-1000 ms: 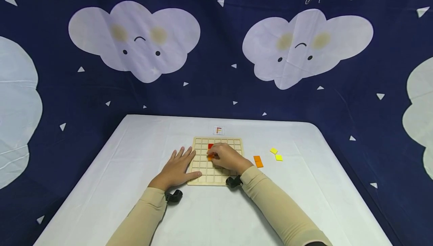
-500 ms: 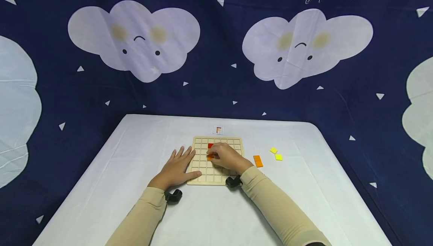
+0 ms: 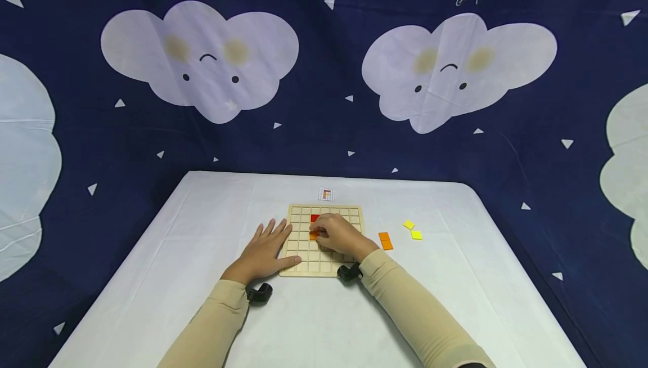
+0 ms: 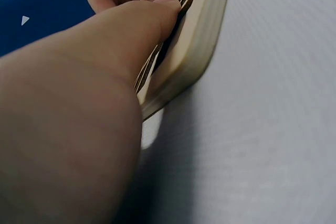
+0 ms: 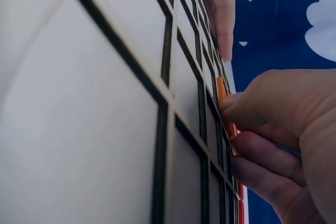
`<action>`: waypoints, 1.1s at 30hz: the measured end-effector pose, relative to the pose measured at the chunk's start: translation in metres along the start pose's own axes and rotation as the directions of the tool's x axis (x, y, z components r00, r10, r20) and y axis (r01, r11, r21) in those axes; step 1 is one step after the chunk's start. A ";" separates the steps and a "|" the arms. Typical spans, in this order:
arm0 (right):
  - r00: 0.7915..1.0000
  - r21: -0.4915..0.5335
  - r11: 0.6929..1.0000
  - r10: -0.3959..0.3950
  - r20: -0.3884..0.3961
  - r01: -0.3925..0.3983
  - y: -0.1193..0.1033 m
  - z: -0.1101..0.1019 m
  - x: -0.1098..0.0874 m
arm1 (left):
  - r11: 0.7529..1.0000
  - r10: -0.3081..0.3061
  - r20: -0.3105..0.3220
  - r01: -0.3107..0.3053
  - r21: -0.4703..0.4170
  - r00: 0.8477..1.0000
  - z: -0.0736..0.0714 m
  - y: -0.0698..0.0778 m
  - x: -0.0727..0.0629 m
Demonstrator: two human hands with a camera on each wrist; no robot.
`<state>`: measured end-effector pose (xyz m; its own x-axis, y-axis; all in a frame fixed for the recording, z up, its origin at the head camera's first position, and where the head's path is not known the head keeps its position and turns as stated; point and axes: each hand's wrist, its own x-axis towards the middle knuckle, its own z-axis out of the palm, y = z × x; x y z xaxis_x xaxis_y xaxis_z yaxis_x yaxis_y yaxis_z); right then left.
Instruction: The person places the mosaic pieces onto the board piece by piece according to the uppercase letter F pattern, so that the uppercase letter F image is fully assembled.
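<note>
A wooden grid board lies on the white table. My left hand rests flat with spread fingers on the board's left edge, the thumb near its front left corner. Over the middle of the board, my right hand pinches an orange square tile at the grid, with thumb and curled fingers. Part of the orange shows beside the fingertips in the head view. Just beyond, a red tile sits in a grid cell; the hand hides the cells to its right.
Two orange tiles lie on the table right of the board. Farther right are two yellow tiles. A small printed pattern card lies behind the board. A dark blue cloth with clouds hangs behind the table.
</note>
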<state>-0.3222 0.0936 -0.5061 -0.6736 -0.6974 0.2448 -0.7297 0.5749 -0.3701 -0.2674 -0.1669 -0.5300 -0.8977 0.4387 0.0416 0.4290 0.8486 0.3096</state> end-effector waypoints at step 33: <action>0.972 -0.004 0.981 0.190 -0.140 -0.193 0.090 -0.065 -0.129 | 1.000 0.014 -0.023 -0.014 -0.003 1.000 0.004 0.000 0.001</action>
<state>-0.3085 0.2628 -0.5121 -0.8097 -0.5083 0.2932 -0.5868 0.7003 -0.4065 -0.2683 -0.1653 -0.5334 -0.8937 0.4435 0.0679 0.4413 0.8415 0.3118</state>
